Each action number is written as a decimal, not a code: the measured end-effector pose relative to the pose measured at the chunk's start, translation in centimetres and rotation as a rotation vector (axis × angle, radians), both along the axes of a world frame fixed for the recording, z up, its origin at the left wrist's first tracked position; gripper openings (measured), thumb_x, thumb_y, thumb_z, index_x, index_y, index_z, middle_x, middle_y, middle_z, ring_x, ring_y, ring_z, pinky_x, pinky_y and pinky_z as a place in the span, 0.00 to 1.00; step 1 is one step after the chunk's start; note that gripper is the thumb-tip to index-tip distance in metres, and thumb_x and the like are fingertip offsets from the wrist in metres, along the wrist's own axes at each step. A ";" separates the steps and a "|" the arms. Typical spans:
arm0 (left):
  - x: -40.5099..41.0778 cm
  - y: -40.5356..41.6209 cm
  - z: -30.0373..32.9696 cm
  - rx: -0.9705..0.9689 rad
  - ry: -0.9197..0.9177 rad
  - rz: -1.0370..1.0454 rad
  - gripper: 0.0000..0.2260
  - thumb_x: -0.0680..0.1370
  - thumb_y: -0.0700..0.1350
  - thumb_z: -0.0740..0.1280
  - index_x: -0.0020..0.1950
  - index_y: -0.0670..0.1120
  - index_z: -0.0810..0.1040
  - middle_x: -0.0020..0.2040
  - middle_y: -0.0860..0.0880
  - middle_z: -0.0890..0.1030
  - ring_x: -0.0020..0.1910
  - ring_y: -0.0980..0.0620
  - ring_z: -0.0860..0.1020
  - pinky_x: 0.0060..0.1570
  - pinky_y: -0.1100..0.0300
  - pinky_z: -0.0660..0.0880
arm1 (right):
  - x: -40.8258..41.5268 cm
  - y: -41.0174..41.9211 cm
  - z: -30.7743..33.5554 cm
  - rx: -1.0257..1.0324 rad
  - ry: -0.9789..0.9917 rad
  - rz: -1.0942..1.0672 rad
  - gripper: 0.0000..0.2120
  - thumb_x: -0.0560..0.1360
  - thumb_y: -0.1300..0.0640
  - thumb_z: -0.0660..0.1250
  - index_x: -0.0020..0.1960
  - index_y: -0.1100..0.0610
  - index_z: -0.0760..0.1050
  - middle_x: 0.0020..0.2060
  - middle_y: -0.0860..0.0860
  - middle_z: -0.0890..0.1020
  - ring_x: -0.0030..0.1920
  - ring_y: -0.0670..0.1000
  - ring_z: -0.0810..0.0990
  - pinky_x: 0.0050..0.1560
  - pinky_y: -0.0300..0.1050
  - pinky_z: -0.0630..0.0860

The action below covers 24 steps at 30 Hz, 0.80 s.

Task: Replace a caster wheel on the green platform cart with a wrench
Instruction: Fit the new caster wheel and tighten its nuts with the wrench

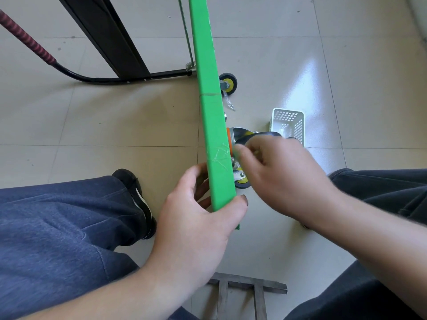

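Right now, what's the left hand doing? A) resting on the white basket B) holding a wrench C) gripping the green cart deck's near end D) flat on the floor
C: the left hand has its thumb and fingers wrapped round the near end of the green cart deck, which stands on edge; no wrench shows in it.

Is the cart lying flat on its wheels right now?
No, the cart stands on edge, gripped at its near corner by the left hand, its casters sticking out sideways.
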<state>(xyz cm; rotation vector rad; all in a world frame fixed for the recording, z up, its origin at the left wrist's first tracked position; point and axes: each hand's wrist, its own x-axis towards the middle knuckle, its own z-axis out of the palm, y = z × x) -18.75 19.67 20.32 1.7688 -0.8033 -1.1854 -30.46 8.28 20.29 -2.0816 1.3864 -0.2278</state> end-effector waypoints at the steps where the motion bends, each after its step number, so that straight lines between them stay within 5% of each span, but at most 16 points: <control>1: 0.0 0.1 0.0 0.002 0.003 0.002 0.16 0.73 0.37 0.75 0.57 0.52 0.82 0.49 0.58 0.87 0.46 0.56 0.86 0.45 0.63 0.82 | -0.2 -0.3 0.3 -0.054 -0.013 -0.024 0.20 0.81 0.44 0.60 0.36 0.54 0.72 0.26 0.49 0.74 0.31 0.55 0.73 0.32 0.49 0.70; 5: -0.2 0.2 -0.3 0.020 0.047 0.018 0.18 0.74 0.39 0.75 0.59 0.55 0.78 0.50 0.61 0.86 0.47 0.59 0.85 0.43 0.66 0.81 | -1.7 -3.6 -0.6 -0.130 -0.110 -0.199 0.16 0.82 0.45 0.56 0.44 0.53 0.75 0.31 0.48 0.77 0.38 0.60 0.77 0.38 0.52 0.74; 10: -0.4 0.0 -0.5 0.016 0.105 0.039 0.19 0.74 0.42 0.77 0.59 0.55 0.75 0.51 0.61 0.86 0.46 0.60 0.84 0.39 0.69 0.78 | -6.0 -9.1 -8.5 -0.044 0.164 -0.325 0.15 0.80 0.51 0.53 0.46 0.59 0.74 0.37 0.57 0.81 0.40 0.63 0.79 0.39 0.52 0.77; 13: -0.3 -0.2 -0.7 -0.010 0.151 0.077 0.22 0.69 0.55 0.76 0.60 0.56 0.76 0.53 0.60 0.86 0.53 0.60 0.84 0.45 0.62 0.81 | -8.1 -10.1 -13.1 0.099 0.325 -0.287 0.14 0.80 0.53 0.56 0.42 0.60 0.73 0.37 0.60 0.80 0.33 0.61 0.76 0.31 0.45 0.69; 17: 0.1 -0.8 -1.3 -0.018 0.187 0.167 0.22 0.68 0.63 0.70 0.58 0.54 0.78 0.51 0.56 0.87 0.54 0.54 0.84 0.56 0.49 0.79 | -9.9 -9.9 -17.7 0.169 0.509 -0.183 0.09 0.79 0.54 0.55 0.57 0.47 0.70 0.32 0.56 0.80 0.31 0.57 0.78 0.29 0.43 0.68; 20: 0.4 -1.3 -1.4 -0.004 0.208 0.195 0.20 0.71 0.62 0.69 0.57 0.53 0.79 0.52 0.53 0.87 0.53 0.49 0.84 0.59 0.42 0.78 | -11.0 -9.9 -20.0 0.217 0.536 -0.200 0.10 0.81 0.51 0.53 0.48 0.55 0.70 0.33 0.57 0.83 0.36 0.59 0.80 0.36 0.49 0.77; 24: 0.6 -2.1 -1.4 -0.035 0.231 0.175 0.16 0.76 0.57 0.66 0.61 0.53 0.80 0.55 0.51 0.86 0.54 0.50 0.84 0.59 0.44 0.78 | -11.8 -10.4 -21.8 0.235 0.591 -0.189 0.17 0.82 0.49 0.54 0.41 0.58 0.70 0.38 0.58 0.80 0.35 0.57 0.75 0.34 0.46 0.70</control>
